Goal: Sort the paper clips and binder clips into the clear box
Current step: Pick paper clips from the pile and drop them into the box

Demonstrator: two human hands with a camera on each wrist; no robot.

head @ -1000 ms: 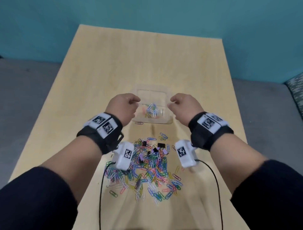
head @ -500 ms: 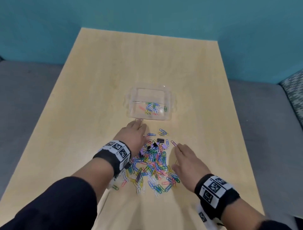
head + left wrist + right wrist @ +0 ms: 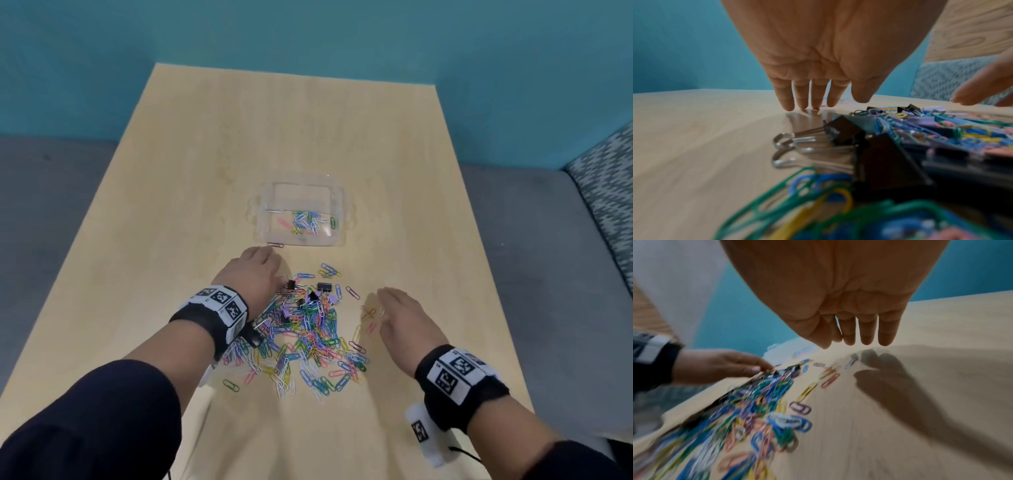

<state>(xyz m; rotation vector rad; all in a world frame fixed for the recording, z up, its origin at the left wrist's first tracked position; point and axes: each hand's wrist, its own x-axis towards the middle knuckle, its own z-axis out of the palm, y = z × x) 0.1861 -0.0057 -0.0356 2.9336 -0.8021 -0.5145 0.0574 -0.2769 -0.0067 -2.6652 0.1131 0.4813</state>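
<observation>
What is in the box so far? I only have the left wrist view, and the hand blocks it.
Observer: In the head view the box holds only a few paper clips.
Operator: Is the right hand holding anything?
Observer: No. The right hand is empty, fingers straight above the table.
Operator: Any strays near the box?
Observer: One clip lies outside, by the box's near left corner, just past the left hand.
</observation>
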